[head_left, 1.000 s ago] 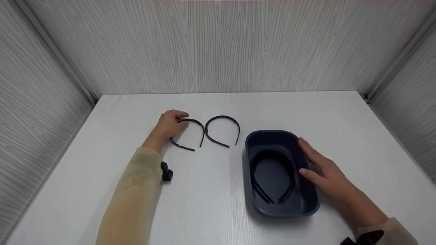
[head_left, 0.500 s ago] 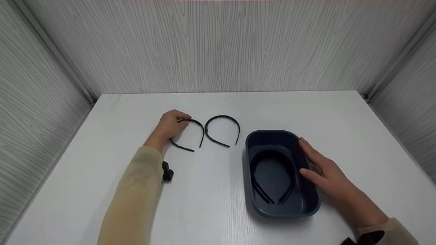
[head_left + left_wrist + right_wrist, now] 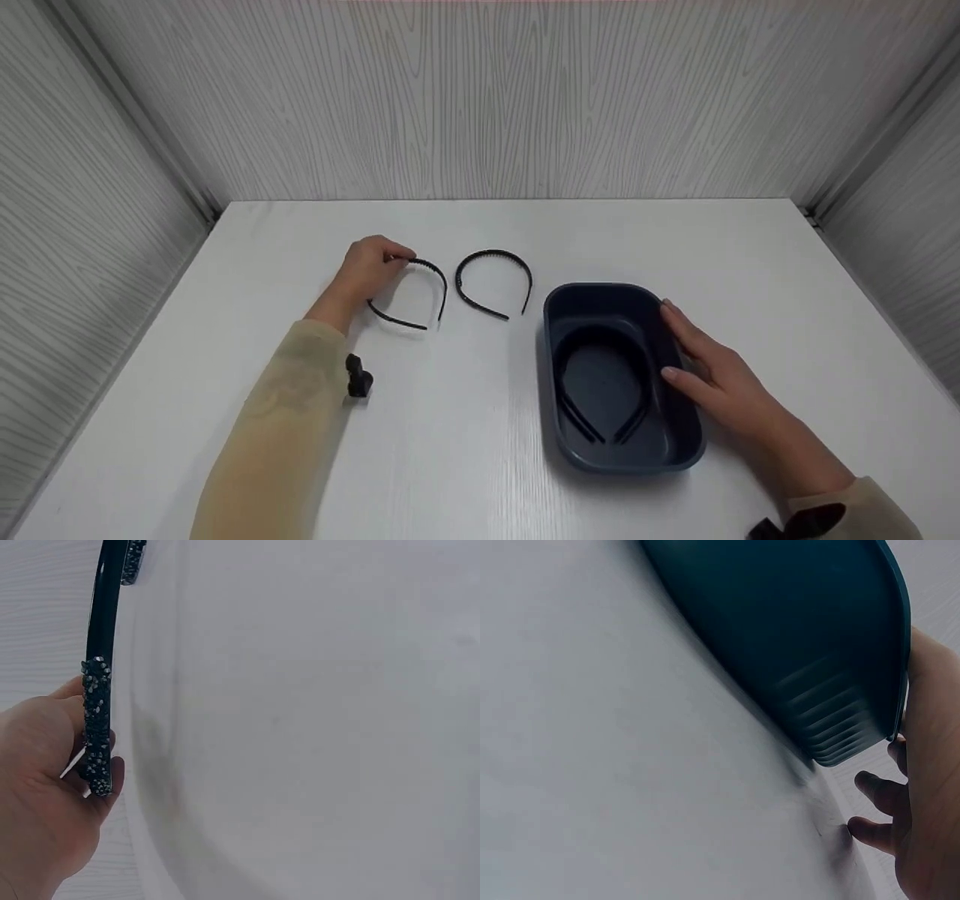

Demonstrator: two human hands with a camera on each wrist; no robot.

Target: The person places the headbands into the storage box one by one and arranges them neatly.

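Observation:
My left hand (image 3: 369,268) pinches the upper left of a thin black headband (image 3: 444,292) with small inner teeth. In the left wrist view glittery stones cover parts of the headband (image 3: 97,712), and my fingertips (image 3: 116,772) show behind it. A second black headband (image 3: 459,281) lies just to its right on the table. My right hand (image 3: 731,386) holds the right rim of a dark blue plastic basin (image 3: 611,457), thumb over the edge. Inside the basin lie stacked black headbands (image 3: 566,405); their number is hard to tell.
The white table (image 3: 435,450) runs back to a wood-grain panel (image 3: 495,105), with side panels (image 3: 97,187) at left and right. Black wrist cameras (image 3: 358,377) sit on both sleeves.
The left hand has lifted its headband a little and shifted it slightly left, widening the gap to the second headband. The right hand and basin stay put.

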